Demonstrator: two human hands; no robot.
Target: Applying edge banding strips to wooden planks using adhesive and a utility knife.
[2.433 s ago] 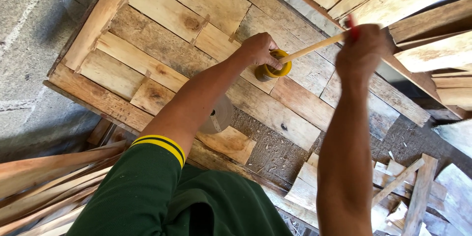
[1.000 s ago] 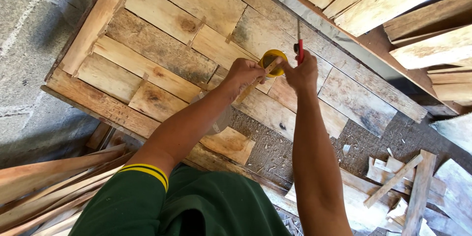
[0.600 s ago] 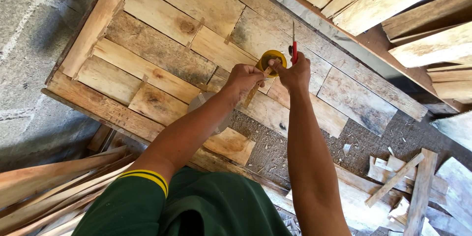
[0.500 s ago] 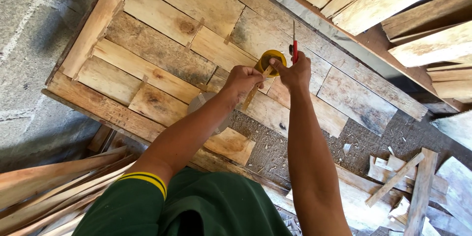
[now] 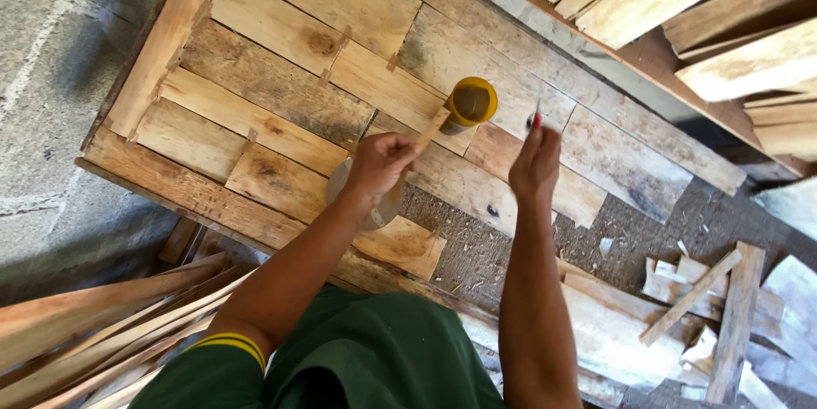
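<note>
Open plank panel (image 5: 281, 85) lies beyond the hands, hemmed by stacked boards (image 5: 681, 0) and the yellow tape measure (image 5: 470, 104).

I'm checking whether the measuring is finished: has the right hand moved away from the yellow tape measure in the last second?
Yes. The right hand has drawn back, rightward along the plank panel, leaving a gap to the yellow tape measure.

The tape measure (image 5: 469, 104) has a yellow case. The wooden panel (image 5: 281, 85) mixes pale tan boards with grey-stained ones and brown knots. The shirt (image 5: 374, 358) is dark green, its sleeve cuff (image 5: 228, 343) striped yellow.
</note>
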